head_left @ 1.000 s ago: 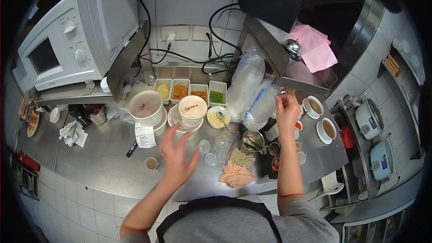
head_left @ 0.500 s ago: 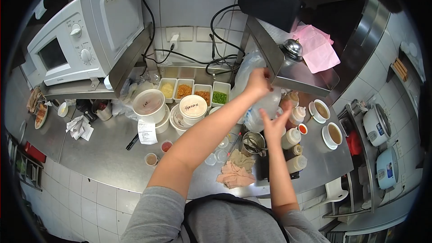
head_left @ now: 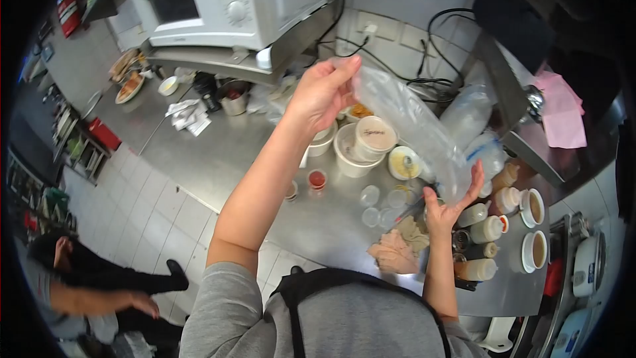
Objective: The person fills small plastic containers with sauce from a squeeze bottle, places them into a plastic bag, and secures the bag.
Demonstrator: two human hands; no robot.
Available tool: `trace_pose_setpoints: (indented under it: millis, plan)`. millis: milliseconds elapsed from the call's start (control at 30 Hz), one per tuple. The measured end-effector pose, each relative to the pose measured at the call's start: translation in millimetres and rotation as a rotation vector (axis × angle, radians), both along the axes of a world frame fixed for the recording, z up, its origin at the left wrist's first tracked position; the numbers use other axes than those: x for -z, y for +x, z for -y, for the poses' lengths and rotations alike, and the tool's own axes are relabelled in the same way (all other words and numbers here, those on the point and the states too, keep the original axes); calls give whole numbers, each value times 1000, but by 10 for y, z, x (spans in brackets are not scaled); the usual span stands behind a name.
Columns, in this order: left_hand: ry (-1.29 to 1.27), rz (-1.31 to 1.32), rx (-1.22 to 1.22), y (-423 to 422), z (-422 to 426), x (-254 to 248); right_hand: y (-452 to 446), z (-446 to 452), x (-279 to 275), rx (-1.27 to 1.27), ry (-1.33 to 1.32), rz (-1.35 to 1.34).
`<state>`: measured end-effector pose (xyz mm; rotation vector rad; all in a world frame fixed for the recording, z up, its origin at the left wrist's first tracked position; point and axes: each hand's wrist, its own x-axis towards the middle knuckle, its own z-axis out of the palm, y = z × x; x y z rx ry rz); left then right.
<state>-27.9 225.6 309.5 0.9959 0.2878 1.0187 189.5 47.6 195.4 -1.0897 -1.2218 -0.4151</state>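
My left hand (head_left: 324,93) is raised over the counter, its thumb and fingers pinching the upper end of a long clear plastic sleeve (head_left: 411,119). The sleeve hangs slantwise down to the right; what it contains, if anything, I cannot make out. At its lower end is my right hand (head_left: 454,209), thumb and fingers spread around the plastic without closing on it. Below the sleeve are a lidded white tub (head_left: 375,136), a bowl of yellow food (head_left: 404,162) and several loose clear lids (head_left: 370,195). Folded cloths (head_left: 397,250) lie beside my right wrist.
Squeeze bottles (head_left: 487,229) and two bowls of brown liquid (head_left: 534,250) stand at the right. A microwave (head_left: 212,6) sits on a raised shelf, with a metal ledge (head_left: 540,152) opposite. Another person's arm (head_left: 99,299) shows at lower left. More plastic bags (head_left: 470,113) lie behind.
My left hand has come away from the bags by the right ledge, moving left with the clear sleeve. My view has turned left, bringing another person into sight.
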Motion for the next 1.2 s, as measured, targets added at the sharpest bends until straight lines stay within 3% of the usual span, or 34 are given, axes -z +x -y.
trace_pose_setpoints:
  millis: [100,167,233,300,367,533,600,667,733,833,933,1033,1200]
  plan:
    - [-113,-96,-58,-407,194,320,-314,-147,-84,-109,-282,167]
    - [-221,-142,-218,-587,482,436,-423,-226,59,-293,-444,9]
    - [7,-483,-648,-752,714,836,-665,-281,-47,-351,-457,152]
    - [332,-476,-943,-897,1070,1219,-837,-339,76,-457,-519,157]
    - [439,-460,-1009,-1032,1512,1443,-958,-407,317,-497,-625,167]
    - [596,-960,-833,-1116,1647,1984,-1128,-858,1281,-541,-1034,9]
    - [592,-1030,-787,-1161,1401,2180,-1144,-1167,1683,-543,-1007,21]
    - [573,-1057,-585,-1281,1123,2319,-1163,-1376,1868,-547,-1007,83]
    - [610,-1089,-493,-1383,1003,2291,-1178,-1502,1929,-549,-1035,198]
    - [790,-1160,-541,-1478,917,2177,-1141,-1550,2059,-667,-1030,103]
    - [1015,-1228,-586,-1506,817,2159,-1196,-1126,1281,-775,-1452,-426]
    - [1188,-1248,-501,-1500,688,2137,-1076,-878,1257,-778,-1533,-584]
    - [1274,-1201,-375,-1564,578,2187,-806,-345,1381,-744,-1556,-588]
